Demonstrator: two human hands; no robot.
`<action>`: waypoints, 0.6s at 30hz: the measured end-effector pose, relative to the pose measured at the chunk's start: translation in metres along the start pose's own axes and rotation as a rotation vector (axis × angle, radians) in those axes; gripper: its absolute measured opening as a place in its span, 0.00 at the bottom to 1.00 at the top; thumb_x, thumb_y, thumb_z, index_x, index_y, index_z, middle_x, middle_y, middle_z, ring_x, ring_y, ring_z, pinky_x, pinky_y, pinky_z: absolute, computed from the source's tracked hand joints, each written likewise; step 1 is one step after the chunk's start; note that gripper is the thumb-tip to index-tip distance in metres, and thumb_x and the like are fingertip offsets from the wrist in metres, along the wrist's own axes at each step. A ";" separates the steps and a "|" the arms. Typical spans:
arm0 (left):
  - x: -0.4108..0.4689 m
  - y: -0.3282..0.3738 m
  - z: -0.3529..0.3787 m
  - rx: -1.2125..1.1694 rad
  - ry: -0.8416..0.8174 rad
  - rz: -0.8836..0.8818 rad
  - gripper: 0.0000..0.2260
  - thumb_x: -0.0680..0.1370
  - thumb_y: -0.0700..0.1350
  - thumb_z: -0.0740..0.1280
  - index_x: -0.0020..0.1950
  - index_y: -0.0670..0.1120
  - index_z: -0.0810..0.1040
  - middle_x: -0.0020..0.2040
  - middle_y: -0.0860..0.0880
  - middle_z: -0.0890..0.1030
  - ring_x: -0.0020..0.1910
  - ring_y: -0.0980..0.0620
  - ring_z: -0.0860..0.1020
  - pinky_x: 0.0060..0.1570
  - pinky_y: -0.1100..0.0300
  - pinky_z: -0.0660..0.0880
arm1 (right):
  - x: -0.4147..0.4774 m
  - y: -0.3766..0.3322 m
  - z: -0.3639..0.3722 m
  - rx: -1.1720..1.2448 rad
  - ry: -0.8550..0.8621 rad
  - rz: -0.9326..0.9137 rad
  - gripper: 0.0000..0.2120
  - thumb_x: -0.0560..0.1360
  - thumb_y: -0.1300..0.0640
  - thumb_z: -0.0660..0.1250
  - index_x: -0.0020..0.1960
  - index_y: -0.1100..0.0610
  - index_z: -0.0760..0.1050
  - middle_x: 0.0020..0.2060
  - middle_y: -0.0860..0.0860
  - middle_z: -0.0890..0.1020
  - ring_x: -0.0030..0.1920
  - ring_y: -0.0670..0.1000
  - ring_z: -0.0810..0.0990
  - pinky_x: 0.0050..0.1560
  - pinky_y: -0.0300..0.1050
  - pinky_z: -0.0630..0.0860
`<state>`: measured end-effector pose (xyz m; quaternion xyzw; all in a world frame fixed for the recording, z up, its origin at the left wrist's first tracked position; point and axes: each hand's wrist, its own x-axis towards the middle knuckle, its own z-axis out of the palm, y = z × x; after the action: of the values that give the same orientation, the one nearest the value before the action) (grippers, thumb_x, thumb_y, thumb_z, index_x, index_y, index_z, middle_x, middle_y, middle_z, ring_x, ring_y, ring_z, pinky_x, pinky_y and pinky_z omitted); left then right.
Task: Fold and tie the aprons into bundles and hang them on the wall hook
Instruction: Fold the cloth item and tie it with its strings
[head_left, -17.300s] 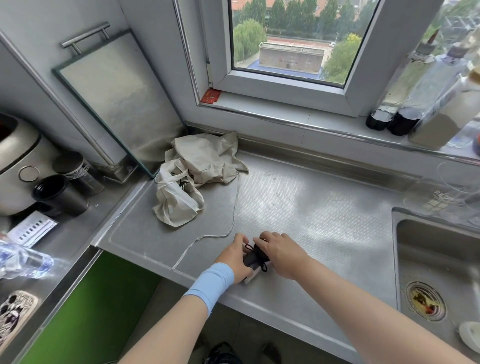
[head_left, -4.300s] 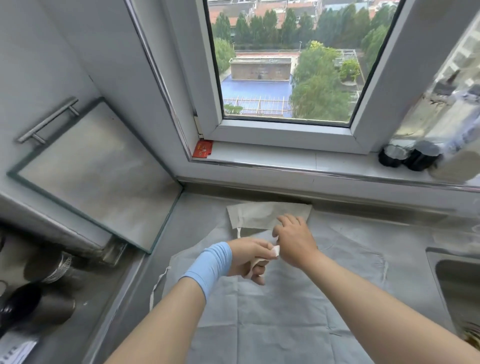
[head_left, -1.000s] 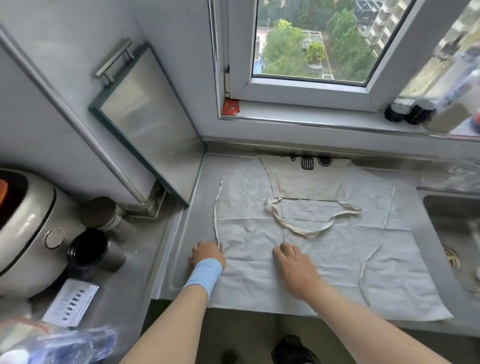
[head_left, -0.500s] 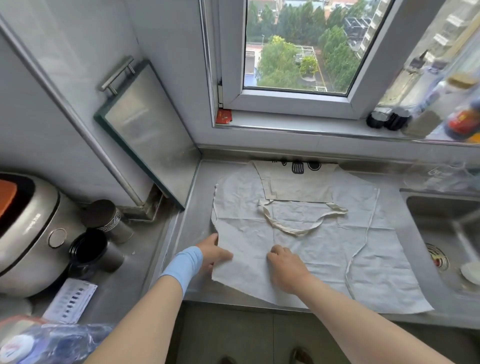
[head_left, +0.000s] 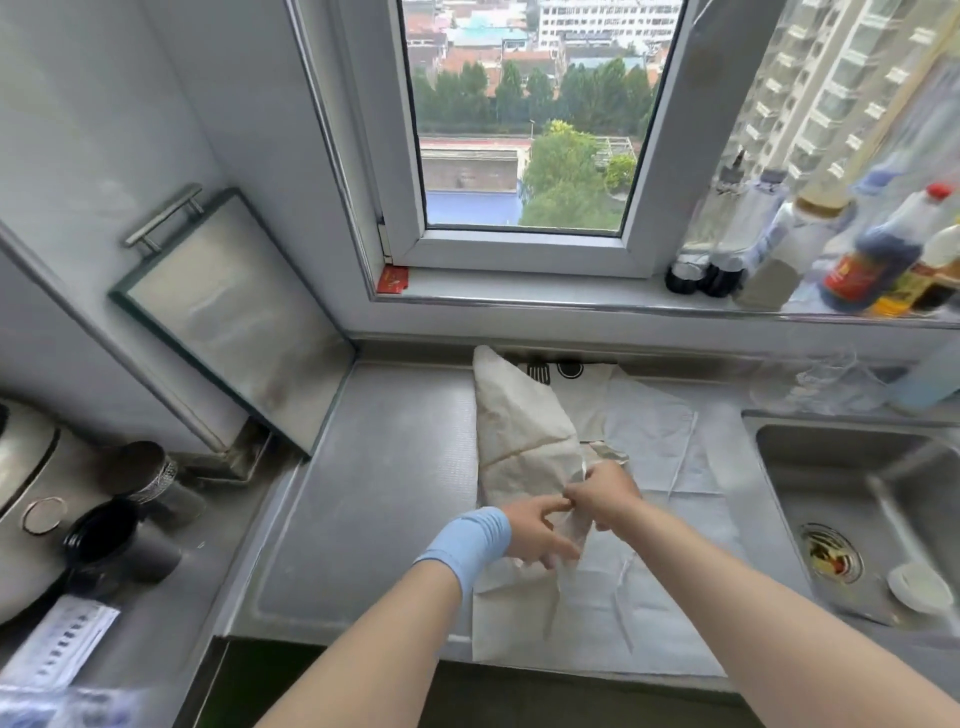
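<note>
A beige apron (head_left: 519, 431) lies on the steel counter (head_left: 374, 467), its left side lifted and folded over toward the middle, black printed icons showing at its far edge. My left hand (head_left: 535, 535), with a blue wristband, holds the lifted cloth from below near its lower corner. My right hand (head_left: 602, 493) pinches the same fold just to the right, fingertips meeting my left hand. A thin strap runs down the flat right half of the apron. No wall hook is in view.
A sink (head_left: 852, 509) with a drain strainer sits right of the apron. Bottles (head_left: 872, 260) line the window sill. A framed metal board (head_left: 228, 322) leans on the left wall. Dark cups (head_left: 119, 540) and an appliance stand at left.
The apron lay spread flat with both hands at its near edge; now the left side is raised and folded over to the right, and both hands hold the fold together.
</note>
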<state>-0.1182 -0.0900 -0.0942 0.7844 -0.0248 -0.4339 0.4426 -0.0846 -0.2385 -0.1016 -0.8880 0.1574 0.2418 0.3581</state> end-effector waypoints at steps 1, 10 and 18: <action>0.006 0.000 0.004 0.020 0.007 -0.024 0.34 0.70 0.50 0.73 0.75 0.55 0.65 0.50 0.49 0.82 0.44 0.50 0.79 0.48 0.59 0.75 | 0.002 0.014 -0.003 -0.063 0.008 0.029 0.04 0.68 0.58 0.66 0.39 0.56 0.79 0.35 0.54 0.83 0.34 0.54 0.81 0.30 0.42 0.74; 0.032 -0.008 -0.005 0.260 0.317 -0.269 0.21 0.77 0.49 0.65 0.70 0.51 0.71 0.65 0.52 0.77 0.63 0.49 0.75 0.65 0.60 0.68 | 0.024 0.075 -0.019 -0.636 -0.063 0.045 0.15 0.74 0.58 0.60 0.60 0.55 0.75 0.58 0.53 0.80 0.60 0.54 0.80 0.56 0.45 0.74; 0.065 -0.018 -0.033 0.551 0.443 -0.265 0.25 0.78 0.46 0.61 0.75 0.51 0.63 0.75 0.49 0.63 0.72 0.46 0.64 0.70 0.52 0.65 | 0.069 0.042 -0.016 -0.605 -0.070 -0.301 0.34 0.72 0.59 0.60 0.77 0.43 0.59 0.78 0.57 0.53 0.77 0.60 0.54 0.74 0.57 0.59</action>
<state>-0.0605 -0.0846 -0.1425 0.9453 0.0573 -0.2843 0.1496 -0.0407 -0.2868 -0.1527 -0.9584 -0.0667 0.2524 0.1150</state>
